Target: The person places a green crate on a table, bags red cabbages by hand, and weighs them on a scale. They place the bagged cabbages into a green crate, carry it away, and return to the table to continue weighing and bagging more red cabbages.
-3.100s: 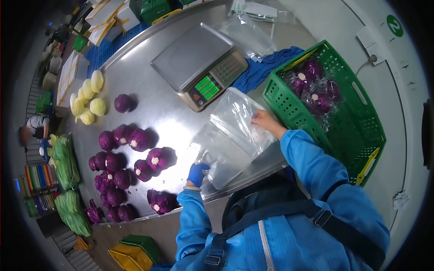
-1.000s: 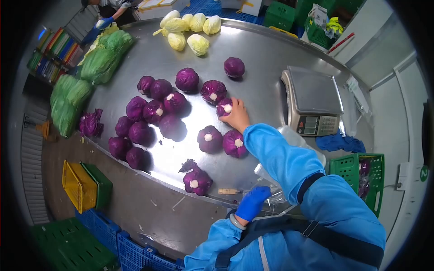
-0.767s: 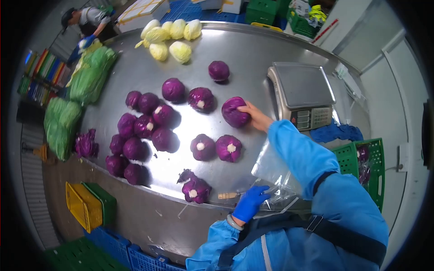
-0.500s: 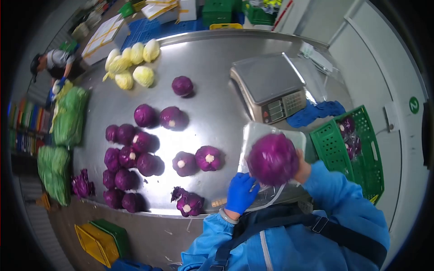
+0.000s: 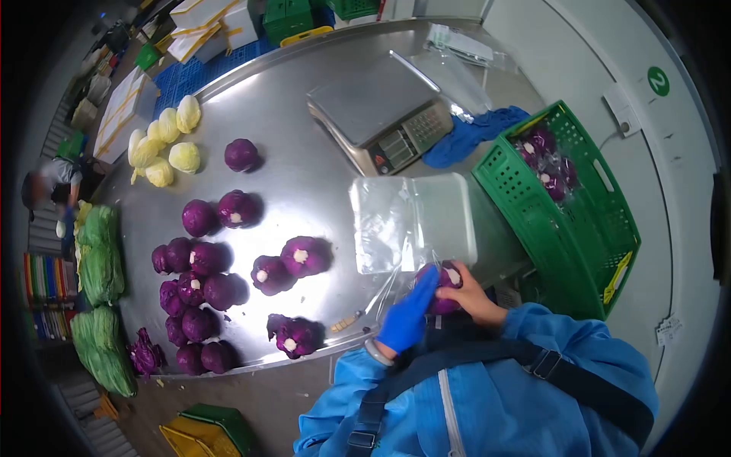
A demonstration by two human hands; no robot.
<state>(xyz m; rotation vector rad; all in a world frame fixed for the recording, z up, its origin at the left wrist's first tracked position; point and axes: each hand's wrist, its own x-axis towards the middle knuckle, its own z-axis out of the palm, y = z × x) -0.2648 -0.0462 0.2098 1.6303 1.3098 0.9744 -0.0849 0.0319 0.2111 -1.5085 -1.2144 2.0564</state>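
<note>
Sixteen purple cabbages [image 5: 219,292] on table [image 5: 293,179]; one held cabbage [image 5: 451,277]; seven pale cabbages [image 5: 184,158]; one scale [image 5: 379,114].

Table [image 5: 304,206] was shiny metal, scale pan [image 5: 373,99] duller metal. Bags [image 5: 388,221] were clear plastic, super glossy. Crate [image 5: 537,240] looked like smooth plastic. Rag [image 5: 474,141] was matt, wrinkly cloth. Cabbages [image 5: 200,217] looked kinda waxy, glossy.

The left hand [image 5: 403,318], covered by a blue glove, is held close before the body, its fingers [image 5: 426,289] stretched out together and aimed toward the right hand [image 5: 474,298]. The right hand is seen bare and curved inward, its thumb [image 5: 451,294] pointed toward the gloved fingers. Behind those fingers, the left wrist is ringed by a pale band [image 5: 378,353]. Both arms are bent and covered by blue sleeves [image 5: 560,333].
</note>
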